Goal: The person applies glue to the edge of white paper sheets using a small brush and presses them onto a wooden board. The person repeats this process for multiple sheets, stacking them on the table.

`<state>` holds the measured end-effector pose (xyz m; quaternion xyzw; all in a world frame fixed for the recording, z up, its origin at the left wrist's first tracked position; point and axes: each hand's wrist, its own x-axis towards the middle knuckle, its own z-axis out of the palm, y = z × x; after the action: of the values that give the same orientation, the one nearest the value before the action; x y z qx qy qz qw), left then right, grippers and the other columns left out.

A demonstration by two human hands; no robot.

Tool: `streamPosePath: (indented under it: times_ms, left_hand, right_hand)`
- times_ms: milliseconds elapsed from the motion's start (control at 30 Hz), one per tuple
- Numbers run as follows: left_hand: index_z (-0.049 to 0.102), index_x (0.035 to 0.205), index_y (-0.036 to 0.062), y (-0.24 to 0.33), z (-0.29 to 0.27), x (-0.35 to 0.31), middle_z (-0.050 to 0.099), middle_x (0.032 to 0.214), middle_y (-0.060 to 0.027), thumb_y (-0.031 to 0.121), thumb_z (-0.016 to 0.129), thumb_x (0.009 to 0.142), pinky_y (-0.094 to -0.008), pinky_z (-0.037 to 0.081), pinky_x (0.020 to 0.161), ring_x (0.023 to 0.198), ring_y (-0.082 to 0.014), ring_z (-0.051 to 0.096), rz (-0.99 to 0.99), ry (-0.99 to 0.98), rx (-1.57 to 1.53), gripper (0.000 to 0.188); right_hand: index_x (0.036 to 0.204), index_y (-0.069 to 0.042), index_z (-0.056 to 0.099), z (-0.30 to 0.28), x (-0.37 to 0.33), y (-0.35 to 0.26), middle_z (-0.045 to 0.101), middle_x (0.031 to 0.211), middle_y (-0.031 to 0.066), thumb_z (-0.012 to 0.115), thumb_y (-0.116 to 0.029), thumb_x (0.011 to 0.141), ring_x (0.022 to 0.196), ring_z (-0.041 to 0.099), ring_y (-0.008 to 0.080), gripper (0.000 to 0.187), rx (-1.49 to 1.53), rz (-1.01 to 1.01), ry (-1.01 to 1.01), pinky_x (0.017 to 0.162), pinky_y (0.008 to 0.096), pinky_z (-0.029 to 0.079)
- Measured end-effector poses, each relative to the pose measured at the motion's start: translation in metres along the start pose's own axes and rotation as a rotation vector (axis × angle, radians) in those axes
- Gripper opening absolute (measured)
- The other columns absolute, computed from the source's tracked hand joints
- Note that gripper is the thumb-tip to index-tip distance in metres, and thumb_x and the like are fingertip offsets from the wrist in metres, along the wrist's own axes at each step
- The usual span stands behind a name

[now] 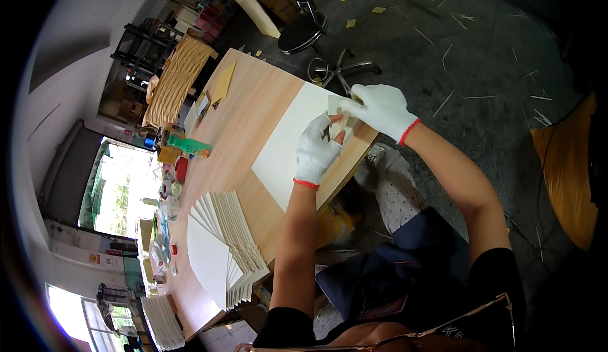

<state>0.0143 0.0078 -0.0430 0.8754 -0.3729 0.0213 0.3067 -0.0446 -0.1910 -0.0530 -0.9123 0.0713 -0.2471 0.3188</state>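
Both hands wear white knit gloves with red cuffs. My left hand (318,149) is over a large white sheet (273,162) lying on the wooden tabletop, its bare thumb and fingertip against a small pale, flat piece (339,128). From the other side, my right hand (383,108) bends its fingers at the upper end of that piece, above the table's near edge. The fingers partly cover the piece, so its exact kind does not show. Nearer to me on the left, a fanned stack of white sheets (218,244) rests on the table.
Along the table's far side stand a green bottle (190,146) and several small containers. A yellow pad (224,85) and a clipboard (202,105) lie at the far end. Beyond the table are a black swivel chair (304,33) and a floor (468,54) littered with thin strips.
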Motion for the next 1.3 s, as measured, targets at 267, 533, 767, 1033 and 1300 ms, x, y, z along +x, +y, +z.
streamPosePath:
  times_ms: [267, 533, 767, 1033, 1300]
  left_hand:
    - [0.067, 0.120, 0.0037, -0.006, -0.005, 0.001, 0.062, 0.090, -0.0023, 0.014, 0.060, 0.097, -0.0276, 0.046, 0.077, 0.083, -0.0119, 0.053, 0.029, 0.043, -0.292, 0.026]
    - [0.065, 0.123, 0.0043, 0.000, 0.002, -0.002, 0.069, 0.111, -0.0117, 0.003, 0.065, 0.089, -0.0338, 0.051, 0.090, 0.097, -0.0232, 0.066, 0.091, 0.066, 0.078, 0.035]
    - [0.067, 0.119, 0.0073, 0.015, 0.001, -0.001, 0.070, 0.111, -0.0159, 0.007, 0.063, 0.086, -0.0423, 0.054, 0.087, 0.102, -0.0356, 0.067, -0.019, 0.056, 0.130, 0.033]
    - [0.068, 0.110, 0.0046, 0.014, 0.007, 0.018, 0.068, 0.121, -0.0113, 0.012, 0.060, 0.090, -0.0423, 0.052, 0.088, 0.106, -0.0333, 0.064, 0.062, 0.096, 0.249, 0.023]
    - [0.068, 0.117, 0.0087, 0.015, 0.007, 0.016, 0.066, 0.123, -0.0072, 0.014, 0.064, 0.088, -0.0404, 0.051, 0.096, 0.112, -0.0318, 0.061, 0.089, 0.096, 0.360, 0.030]
  right_hand:
    - [0.076, -0.011, 0.068, 0.006, 0.011, -0.003, 0.067, 0.070, 0.0042, 0.058, -0.043, 0.091, 0.069, 0.065, 0.0197, 0.037, 0.578, 0.369, -0.219, 0.069, 0.0346, 0.048]
    - [0.082, -0.010, 0.068, 0.011, 0.005, 0.004, 0.065, 0.070, 0.0030, 0.056, -0.053, 0.091, 0.070, 0.064, 0.0224, 0.046, 0.594, 0.369, -0.102, 0.070, 0.0362, 0.047]
    - [0.086, -0.012, 0.066, 0.007, -0.008, 0.018, 0.067, 0.080, 0.0110, 0.055, -0.051, 0.092, 0.077, 0.068, 0.0314, 0.041, -0.141, -0.024, -0.099, 0.068, 0.0450, 0.053]
    - [0.086, -0.014, 0.067, 0.008, -0.005, 0.027, 0.064, 0.078, 0.0081, 0.063, -0.045, 0.088, 0.075, 0.066, 0.0279, 0.032, -0.232, -0.292, 0.037, 0.066, 0.0424, 0.051]
    - [0.086, -0.014, 0.066, 0.003, 0.013, 0.011, 0.067, 0.082, 0.0100, 0.059, -0.044, 0.092, 0.081, 0.068, 0.0288, 0.032, -0.162, -0.434, 0.007, 0.074, 0.0417, 0.051]
